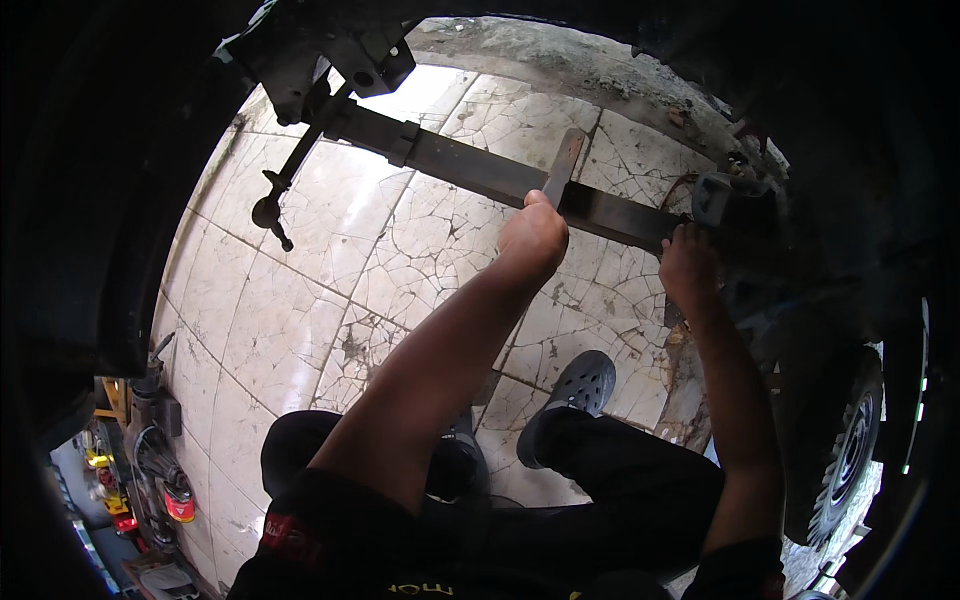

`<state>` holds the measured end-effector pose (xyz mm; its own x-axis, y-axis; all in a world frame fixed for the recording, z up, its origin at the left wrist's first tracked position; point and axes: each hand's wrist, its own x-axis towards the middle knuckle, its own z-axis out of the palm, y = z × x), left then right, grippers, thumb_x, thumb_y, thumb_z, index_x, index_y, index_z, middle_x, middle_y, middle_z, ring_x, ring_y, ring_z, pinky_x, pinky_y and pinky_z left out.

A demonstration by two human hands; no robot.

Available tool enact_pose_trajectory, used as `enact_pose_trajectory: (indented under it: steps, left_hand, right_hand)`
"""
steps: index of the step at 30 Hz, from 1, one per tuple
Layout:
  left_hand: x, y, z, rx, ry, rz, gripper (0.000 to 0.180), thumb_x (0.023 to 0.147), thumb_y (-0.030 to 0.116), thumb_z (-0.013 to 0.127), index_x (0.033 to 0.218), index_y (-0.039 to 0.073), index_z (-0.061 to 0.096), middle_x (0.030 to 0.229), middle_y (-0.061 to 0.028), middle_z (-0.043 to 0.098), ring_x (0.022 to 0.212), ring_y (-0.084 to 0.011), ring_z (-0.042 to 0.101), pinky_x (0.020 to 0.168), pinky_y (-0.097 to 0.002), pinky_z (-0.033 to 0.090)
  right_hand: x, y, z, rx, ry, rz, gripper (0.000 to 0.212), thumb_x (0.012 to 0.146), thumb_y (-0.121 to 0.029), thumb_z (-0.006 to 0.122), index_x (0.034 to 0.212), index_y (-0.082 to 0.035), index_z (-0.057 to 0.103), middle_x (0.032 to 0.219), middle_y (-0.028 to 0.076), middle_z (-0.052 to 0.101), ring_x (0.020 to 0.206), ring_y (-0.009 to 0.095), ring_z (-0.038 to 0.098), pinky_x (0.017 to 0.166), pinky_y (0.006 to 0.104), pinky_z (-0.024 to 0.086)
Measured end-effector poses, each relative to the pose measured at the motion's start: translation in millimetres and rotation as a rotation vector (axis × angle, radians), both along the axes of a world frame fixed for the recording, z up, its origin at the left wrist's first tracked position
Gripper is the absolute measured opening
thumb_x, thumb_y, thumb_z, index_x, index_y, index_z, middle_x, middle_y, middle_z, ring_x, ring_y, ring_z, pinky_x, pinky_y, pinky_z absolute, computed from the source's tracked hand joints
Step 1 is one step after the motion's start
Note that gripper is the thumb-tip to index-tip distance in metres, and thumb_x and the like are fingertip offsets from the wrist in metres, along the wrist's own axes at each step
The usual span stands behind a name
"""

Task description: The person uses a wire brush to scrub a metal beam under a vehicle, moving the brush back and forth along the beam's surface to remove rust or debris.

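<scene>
Clamps flat strip (567, 158) in left grip (534, 236) across dark bar (465, 164); puts right grip (690, 266) near bar's right end, too dim to tell whether closed.

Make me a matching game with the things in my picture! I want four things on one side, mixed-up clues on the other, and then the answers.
Things:
1. Flat, brownish metal strip
2. Long, dark metal beam
3. Grey, rounded clog
4. Black, chunky-treaded tyre

Clues:
A. Dotted with holes
B. At the lower right of the view
C. Gripped in the left hand
D. Slanting across the view's upper half

Pairs:
1-C
2-D
3-A
4-B
</scene>
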<state>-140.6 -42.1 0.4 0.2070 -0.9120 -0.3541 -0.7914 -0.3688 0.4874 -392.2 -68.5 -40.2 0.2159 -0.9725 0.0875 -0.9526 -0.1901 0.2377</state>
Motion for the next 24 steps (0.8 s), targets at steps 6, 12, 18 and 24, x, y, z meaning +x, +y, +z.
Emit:
enact_pose_trajectory:
  steps: [6,12,18,24]
  left_hand:
    - [10,59,-3,0.094,0.041,-0.059,0.039,0.099,0.03,0.046,0.113,-0.006,0.039,0.099,-0.0328,0.064,0.098,-0.0473,0.062,0.087,-0.0521,0.049]
    - [13,39,3,0.03,0.042,-0.035,0.041,0.098,0.031,0.046,0.113,-0.006,0.039,0.099,-0.0323,0.064,0.098,-0.0473,0.062,0.087,-0.0525,0.048]
    - [60,27,6,0.027,-0.068,-0.012,0.041,0.097,0.034,0.05,0.117,-0.001,0.04,0.106,-0.0289,0.066,0.106,-0.0427,0.063,0.092,-0.0491,0.048]
    - [168,78,83,0.049,-0.118,0.156,0.055,0.099,0.04,0.046,0.114,-0.013,0.038,0.086,-0.0302,0.064,0.064,-0.0361,0.069,0.047,-0.0389,0.058]
  right_hand:
    - [-6,3,-10,-0.073,-0.016,-0.001,0.043,0.098,-0.03,0.048,0.123,0.004,0.053,0.124,0.02,0.055,0.115,0.034,0.053,0.089,0.0477,0.046]
    - [5,7,5,0.003,-0.003,-0.02,0.043,0.097,-0.031,0.05,0.121,0.004,0.054,0.122,0.02,0.055,0.114,0.034,0.053,0.089,0.047,0.046]
    - [-10,3,-9,-0.1,0.009,0.027,0.043,0.095,-0.031,0.052,0.12,0.003,0.053,0.119,0.019,0.055,0.111,0.034,0.053,0.089,0.0468,0.046]
    - [4,-3,-3,-0.07,-0.041,0.045,0.048,0.096,-0.031,0.052,0.129,0.004,0.048,0.127,0.021,0.053,0.118,0.036,0.05,0.097,0.0486,0.041]
